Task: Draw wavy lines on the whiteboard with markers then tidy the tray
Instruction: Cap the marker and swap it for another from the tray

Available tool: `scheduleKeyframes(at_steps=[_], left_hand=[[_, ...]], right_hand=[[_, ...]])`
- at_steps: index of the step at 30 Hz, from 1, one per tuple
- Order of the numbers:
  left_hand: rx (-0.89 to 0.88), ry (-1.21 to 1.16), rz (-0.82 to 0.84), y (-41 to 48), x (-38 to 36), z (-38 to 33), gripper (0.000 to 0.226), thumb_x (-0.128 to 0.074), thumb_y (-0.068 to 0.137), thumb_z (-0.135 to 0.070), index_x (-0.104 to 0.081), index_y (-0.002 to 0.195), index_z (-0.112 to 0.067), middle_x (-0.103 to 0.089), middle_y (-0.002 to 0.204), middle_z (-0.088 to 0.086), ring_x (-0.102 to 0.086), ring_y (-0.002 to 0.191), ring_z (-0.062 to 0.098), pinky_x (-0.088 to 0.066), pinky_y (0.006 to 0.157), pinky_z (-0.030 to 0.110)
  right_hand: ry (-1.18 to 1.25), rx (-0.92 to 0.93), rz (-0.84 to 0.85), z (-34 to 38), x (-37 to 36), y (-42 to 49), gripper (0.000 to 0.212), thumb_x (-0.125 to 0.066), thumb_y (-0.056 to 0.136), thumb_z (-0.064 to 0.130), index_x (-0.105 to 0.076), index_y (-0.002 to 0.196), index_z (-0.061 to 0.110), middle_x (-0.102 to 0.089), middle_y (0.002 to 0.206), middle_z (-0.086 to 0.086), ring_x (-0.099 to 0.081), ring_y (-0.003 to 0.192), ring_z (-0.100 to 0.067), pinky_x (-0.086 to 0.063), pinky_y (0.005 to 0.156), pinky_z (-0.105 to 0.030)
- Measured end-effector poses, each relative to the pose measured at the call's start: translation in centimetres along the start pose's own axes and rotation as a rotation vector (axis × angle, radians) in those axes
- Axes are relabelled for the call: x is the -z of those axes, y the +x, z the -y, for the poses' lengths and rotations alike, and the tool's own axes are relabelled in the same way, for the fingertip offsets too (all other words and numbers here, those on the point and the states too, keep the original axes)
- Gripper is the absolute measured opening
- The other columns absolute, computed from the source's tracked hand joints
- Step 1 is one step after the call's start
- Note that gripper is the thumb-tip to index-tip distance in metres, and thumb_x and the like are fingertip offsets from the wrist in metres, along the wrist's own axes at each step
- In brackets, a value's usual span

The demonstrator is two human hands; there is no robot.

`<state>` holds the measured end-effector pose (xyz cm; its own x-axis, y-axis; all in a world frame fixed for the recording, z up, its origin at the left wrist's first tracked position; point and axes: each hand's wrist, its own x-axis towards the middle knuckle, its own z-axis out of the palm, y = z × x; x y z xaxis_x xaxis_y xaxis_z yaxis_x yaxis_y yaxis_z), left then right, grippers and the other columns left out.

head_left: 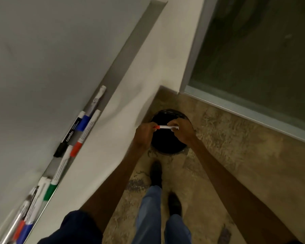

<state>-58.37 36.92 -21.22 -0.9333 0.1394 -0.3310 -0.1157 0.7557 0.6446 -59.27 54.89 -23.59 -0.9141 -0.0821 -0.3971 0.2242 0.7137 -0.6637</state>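
The place looks like an office or meeting room. A wall-mounted whiteboard (42, 50) has a tray (50, 167) of coloured markers (84, 132), a metal-framed glass panel (262, 59) stands beside it, and a black bin (165, 143) sits on the mottled floor (227, 147).

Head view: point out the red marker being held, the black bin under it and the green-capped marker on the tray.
red marker (165, 127), head view, middle of its white barrel.
black bin (165, 144), head view, dark inside below the marker.
green-capped marker (50, 191), head view, on its green cap.
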Motion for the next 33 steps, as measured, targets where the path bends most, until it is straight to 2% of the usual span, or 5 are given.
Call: scheduleKeyframes(at_steps=[7,11,19,30,33], left_hand=[[-0.003,0.089,0.204,4.1,-2.8,2.5,0.058,-0.065,0.090,-0.008,-0.043,0.144,-0.010,-0.042,0.149,0.017,-0.043,0.133,0.033,-0.031,0.108,0.036],[0.056,0.066,0.244,3.2,-3.0,1.9,0.046,-0.062,0.093,-0.010,-0.052,0.138,-0.010,-0.058,0.133,0.014,-0.054,0.122,0.028,-0.039,0.099,0.031],[0.060,0.103,-0.041,-1.3,1.4,-3.0,0.024,-0.050,0.099,-0.025,-0.069,0.097,-0.009,-0.071,0.094,0.009,-0.062,0.081,0.023,-0.036,0.065,0.026],[0.397,-0.207,-0.736,-18.5,11.1,-4.5,0.004,-0.059,0.094,-0.033,-0.062,0.095,-0.032,-0.068,0.090,-0.015,-0.059,0.071,0.001,-0.050,0.072,0.019],[0.400,-0.195,-0.868,-23.9,13.1,-2.9,0.005,-0.062,0.093,-0.025,-0.064,0.098,-0.025,-0.068,0.093,-0.010,-0.059,0.074,0.003,-0.046,0.066,0.012]], right_hand=[[-0.056,-0.033,-0.149,-3.6,-2.1,1.5,0.031,-0.068,0.083,0.005,-0.068,0.114,0.007,-0.066,0.119,-0.010,-0.057,0.116,-0.026,-0.045,0.101,-0.036],[-0.077,-0.137,-0.100,-3.8,-2.6,1.1,0.026,-0.067,0.086,0.015,-0.069,0.112,0.017,-0.068,0.118,-0.003,-0.060,0.115,-0.021,-0.050,0.098,-0.040],[-0.031,-0.020,-0.169,3.2,-1.8,-2.2,0.017,-0.066,0.088,0.024,-0.072,0.103,0.022,-0.071,0.109,0.001,-0.063,0.104,-0.018,-0.052,0.091,-0.045],[0.167,0.372,-0.127,20.8,-1.3,-12.7,0.018,-0.062,0.091,0.010,-0.069,0.106,0.016,-0.071,0.103,0.003,-0.063,0.090,-0.009,-0.045,0.076,-0.010],[0.144,0.485,-0.031,25.0,-3.1,-16.3,0.019,-0.067,0.087,0.010,-0.069,0.105,0.017,-0.073,0.101,0.002,-0.066,0.089,-0.011,-0.056,0.081,-0.026]])
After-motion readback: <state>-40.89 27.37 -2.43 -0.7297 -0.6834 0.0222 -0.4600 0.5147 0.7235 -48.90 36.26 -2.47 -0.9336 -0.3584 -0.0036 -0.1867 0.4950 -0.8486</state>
